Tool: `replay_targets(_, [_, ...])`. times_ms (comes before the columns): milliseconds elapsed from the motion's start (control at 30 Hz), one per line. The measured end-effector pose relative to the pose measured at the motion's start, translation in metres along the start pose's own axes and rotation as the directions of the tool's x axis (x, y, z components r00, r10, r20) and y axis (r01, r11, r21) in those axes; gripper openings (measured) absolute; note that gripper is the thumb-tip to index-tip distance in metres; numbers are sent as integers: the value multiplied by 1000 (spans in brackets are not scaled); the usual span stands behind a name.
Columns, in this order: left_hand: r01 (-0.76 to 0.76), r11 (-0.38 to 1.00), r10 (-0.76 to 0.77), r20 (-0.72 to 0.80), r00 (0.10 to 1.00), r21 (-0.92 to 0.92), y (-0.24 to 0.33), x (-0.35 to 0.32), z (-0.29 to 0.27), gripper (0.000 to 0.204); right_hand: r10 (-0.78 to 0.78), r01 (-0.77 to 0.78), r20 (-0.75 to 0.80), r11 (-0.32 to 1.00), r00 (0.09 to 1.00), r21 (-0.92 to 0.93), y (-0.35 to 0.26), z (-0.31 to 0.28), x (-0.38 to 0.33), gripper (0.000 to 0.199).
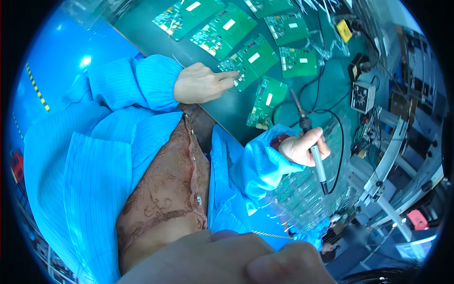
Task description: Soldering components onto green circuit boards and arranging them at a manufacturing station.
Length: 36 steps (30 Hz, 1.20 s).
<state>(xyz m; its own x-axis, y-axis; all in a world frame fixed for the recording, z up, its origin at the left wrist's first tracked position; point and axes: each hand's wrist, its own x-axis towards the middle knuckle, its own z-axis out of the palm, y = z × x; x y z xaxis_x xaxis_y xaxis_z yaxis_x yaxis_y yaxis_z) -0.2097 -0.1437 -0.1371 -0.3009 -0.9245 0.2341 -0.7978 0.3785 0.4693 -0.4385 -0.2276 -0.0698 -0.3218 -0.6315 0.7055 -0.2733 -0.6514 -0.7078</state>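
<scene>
My right hand (pixel 305 147) grips a soldering iron (pixel 316 151) by its grey handle. The iron slants up and to the left, its tip in the air near the right edge of a green circuit board (pixel 268 99). My left hand (pixel 203 84) lies at the near left edge of another circuit board (pixel 254 59), fingertips over its component-filled corner. Those fingers are drawn together in a pinch; what is between them, if anything, is hidden. A thin pale wire (pixel 177 60) shows by the left cuff.
Several more circuit boards (pixel 226 29) lie across the green mat (pixel 227 110). At the right stand a soldering station (pixel 363 97) and a dark iron holder (pixel 358 66), with black cables between. A yellow block (pixel 344 31) sits farther back. Clear plastic trays (pixel 307 199) are stacked right of my lap.
</scene>
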Motion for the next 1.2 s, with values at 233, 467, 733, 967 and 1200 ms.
replay_targets(233, [113, 926, -188, -181, 965, -359, -4, 4, -32, 12, 144, -153, 183, 987, 972, 38, -7, 38, -12, 22])
replay_targets(467, [112, 916, -213, -230, 950, -385, -12, 7, -37, 11, 116, -147, 332, 987, 936, 68, 2, 41, -22, 24])
replay_targets(733, [122, 985, -152, -267, 952, -126, -12, 16, -40, 12, -2, -49, 456, 994, 890, 101, 0, 39, -35, 27])
replay_targets(967, [129, 992, -125, -311, 942, -9, -11, 18, -41, 11, -98, 69, 597, 995, 796, 70, -6, 39, -38, 25])
replay_targets(1200, [133, 991, -136, -295, 946, -32, -12, 15, -37, 12, -110, 97, 607, 994, 787, 53, -7, 41, -41, 25])
